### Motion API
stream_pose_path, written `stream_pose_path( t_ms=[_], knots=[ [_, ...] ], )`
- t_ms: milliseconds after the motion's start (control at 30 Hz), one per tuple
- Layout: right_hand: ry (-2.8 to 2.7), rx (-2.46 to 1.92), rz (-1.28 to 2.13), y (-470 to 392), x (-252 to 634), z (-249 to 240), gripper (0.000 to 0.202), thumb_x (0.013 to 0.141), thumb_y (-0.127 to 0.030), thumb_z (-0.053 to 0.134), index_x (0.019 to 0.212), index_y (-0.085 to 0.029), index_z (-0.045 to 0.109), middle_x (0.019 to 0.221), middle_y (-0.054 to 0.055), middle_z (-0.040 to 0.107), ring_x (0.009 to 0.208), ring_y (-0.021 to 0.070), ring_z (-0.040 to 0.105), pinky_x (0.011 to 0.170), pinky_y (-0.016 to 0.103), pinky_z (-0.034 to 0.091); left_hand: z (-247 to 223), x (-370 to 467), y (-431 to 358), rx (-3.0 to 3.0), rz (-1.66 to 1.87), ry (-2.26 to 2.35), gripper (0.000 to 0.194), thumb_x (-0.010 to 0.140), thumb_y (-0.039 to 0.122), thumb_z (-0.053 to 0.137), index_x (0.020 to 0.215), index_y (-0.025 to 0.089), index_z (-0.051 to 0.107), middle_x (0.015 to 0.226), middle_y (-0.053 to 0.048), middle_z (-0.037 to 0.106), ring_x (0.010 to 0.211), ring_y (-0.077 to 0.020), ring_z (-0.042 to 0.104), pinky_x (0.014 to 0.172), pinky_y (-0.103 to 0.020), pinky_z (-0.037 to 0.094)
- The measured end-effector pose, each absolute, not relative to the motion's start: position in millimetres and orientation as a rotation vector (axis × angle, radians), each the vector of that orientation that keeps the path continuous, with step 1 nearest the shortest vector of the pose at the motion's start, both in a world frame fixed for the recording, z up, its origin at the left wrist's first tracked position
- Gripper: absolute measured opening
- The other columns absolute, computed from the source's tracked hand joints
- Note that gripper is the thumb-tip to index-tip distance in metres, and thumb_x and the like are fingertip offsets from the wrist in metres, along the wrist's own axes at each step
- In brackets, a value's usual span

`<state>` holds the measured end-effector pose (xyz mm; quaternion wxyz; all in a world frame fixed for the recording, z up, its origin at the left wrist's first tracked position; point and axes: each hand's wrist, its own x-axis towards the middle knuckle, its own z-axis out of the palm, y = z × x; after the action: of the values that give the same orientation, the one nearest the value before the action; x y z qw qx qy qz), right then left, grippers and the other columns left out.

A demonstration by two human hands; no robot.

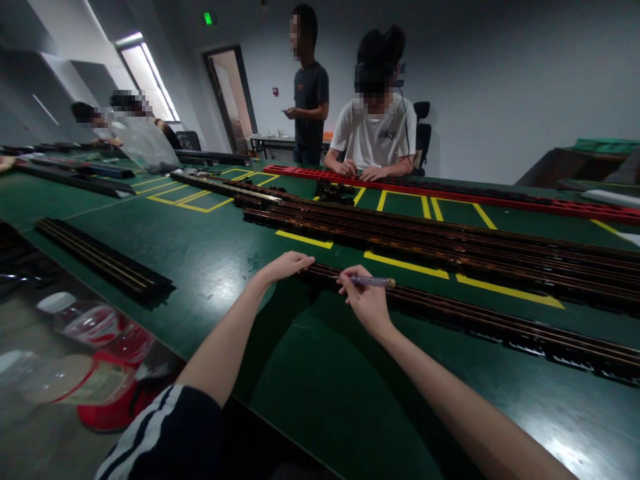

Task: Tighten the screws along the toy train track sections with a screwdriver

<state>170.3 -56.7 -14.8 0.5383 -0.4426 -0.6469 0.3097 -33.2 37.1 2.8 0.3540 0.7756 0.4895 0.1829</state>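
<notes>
- Long dark rail [480, 320] lies on the green table [300, 413], between its near edge and the yellow tape [406, 265]; it runs off to the right of view.
- Left hand [289, 265]: fingers extended together over the rail's left end, touching it; thumb hidden, so cannot tell whether it pinches.
- Right hand [367, 300]: closed around a pen-like tool [373, 282], tip pointing left and down, at or just above the rail; contact unclear.
- Step in hand, as I judge it: fine tool work near the rail's left end, left hand steadying.
- Next move would call for a firm left hold and precise tip placement.
- Beyond the tape, towards the far edge: stack of rails [400, 233], then red rail [480, 193].
</notes>
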Motion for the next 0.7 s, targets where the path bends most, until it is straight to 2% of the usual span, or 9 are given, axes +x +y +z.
stream_pose_path(
  t_ms=[333, 700],
  knots=[
    [-1.518, -1.043, 0.75, -56.1, 169.9, -15.8, 0.025, 0.086, -0.044, 0.053, 0.08, -0.019, 0.055, 0.074, 0.005, 0.064, 0.061, 0.0165, 0.062, 0.045, 0.024, 0.047, 5.4, -44.7, 38.0, 2.038, 0.454, 1.393, 0.046, 0.079, 0.059, 0.038, 0.059, 0.019, 0.047, 0.06, 0.001, 0.049, 0.058, -0.014, 0.045, 0.057, -0.026, 0.032],
    [-1.505, -1.054, 0.723, -57.6, 170.7, -14.9, 0.025, 0.086, -0.044, 0.053, 0.081, -0.02, 0.054, 0.074, 0.005, 0.064, 0.061, 0.0162, 0.062, 0.046, 0.024, 0.046, 5.0, -48.3, 40.6, 2.079, 0.475, 1.478, 0.045, 0.078, 0.057, 0.036, 0.057, 0.02, 0.047, 0.058, 0.0, 0.048, 0.058, -0.0152, 0.045, 0.058, -0.026, 0.032]
  ],
)
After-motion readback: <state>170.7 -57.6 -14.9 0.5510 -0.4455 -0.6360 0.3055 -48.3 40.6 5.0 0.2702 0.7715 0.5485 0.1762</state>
